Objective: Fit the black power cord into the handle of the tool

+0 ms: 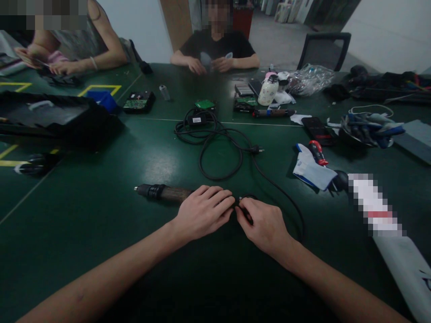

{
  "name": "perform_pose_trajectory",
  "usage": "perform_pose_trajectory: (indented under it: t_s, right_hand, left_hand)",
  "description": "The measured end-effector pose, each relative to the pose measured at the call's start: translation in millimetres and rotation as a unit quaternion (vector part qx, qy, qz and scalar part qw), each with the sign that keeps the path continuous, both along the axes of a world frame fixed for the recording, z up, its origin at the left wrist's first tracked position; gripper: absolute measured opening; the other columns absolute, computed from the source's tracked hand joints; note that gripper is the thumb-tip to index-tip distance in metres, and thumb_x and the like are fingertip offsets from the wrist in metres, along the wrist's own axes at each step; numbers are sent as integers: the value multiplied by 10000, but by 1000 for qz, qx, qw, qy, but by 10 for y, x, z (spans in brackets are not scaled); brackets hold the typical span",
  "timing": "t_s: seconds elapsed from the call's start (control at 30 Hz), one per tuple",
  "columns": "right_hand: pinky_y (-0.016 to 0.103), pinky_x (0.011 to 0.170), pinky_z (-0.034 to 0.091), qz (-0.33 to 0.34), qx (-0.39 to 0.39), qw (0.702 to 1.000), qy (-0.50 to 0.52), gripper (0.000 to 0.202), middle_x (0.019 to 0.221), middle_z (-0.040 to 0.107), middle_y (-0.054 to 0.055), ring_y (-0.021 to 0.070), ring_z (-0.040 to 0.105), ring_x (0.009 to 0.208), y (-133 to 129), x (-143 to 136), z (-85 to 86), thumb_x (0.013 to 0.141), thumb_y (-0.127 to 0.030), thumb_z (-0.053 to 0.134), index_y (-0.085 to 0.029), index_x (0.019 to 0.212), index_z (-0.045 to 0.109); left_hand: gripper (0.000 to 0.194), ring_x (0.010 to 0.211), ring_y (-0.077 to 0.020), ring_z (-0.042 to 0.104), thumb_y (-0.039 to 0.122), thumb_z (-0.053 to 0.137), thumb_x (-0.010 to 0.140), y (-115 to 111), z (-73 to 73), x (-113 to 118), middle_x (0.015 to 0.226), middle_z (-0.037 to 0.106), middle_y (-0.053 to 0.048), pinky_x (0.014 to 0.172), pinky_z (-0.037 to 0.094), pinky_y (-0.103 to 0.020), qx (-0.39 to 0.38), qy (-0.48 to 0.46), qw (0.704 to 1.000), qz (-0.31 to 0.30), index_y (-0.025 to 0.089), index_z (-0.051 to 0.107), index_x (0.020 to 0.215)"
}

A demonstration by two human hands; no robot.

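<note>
An electric screwdriver (173,194) with a brown wrapped body and black nose lies on the green table, its tip pointing left. My left hand (205,211) is closed over its rear end. Just to the right, my right hand (262,220) pinches the end of a black cable, close to the back of the screwdriver. The small connector is mostly hidden by my fingers. Beyond my hands, the black cord (220,178) lies in loops with an adapter (196,120) and a plug (256,150).
Green table (84,215); black tray (50,116) at left; circuit-board devices (138,102) and a second screwdriver (274,113) farther back. At right are a glove (311,170), red-black screwdriver (318,152) and white bag (400,264). Two people sit across.
</note>
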State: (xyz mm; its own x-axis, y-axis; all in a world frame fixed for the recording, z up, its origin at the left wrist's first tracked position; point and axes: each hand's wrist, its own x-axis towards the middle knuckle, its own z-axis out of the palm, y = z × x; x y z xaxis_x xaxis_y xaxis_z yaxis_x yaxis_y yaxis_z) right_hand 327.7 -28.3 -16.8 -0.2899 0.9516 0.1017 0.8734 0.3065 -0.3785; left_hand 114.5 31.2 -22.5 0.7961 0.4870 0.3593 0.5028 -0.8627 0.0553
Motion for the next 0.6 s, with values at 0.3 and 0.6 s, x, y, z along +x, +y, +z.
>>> perform_pose_trajectory:
  t_s: [0.3,0.6]
  right_hand:
    - [283,615,313,-3,-4,1000,-3,145,879,667,7,126,552,661,-4,3,-7,1018,-284,517,-203,909,568]
    - [281,621,320,-2,0,1000,-5,138,886,669,12,127,558,671,-8,12,-12,1014,-288,524,-200,922,577]
  left_hand:
    - [218,1157,-225,615,306,549,1002,1,-32,-2,1273,668,-27,932,477,-391,3,-8,1000,2,214,627,1183]
    - [206,1173,-227,615,296,547,1002,-8,-39,-5,1264,675,-37,929,480,-383,-1,-12,1000,7,207,640,1162]
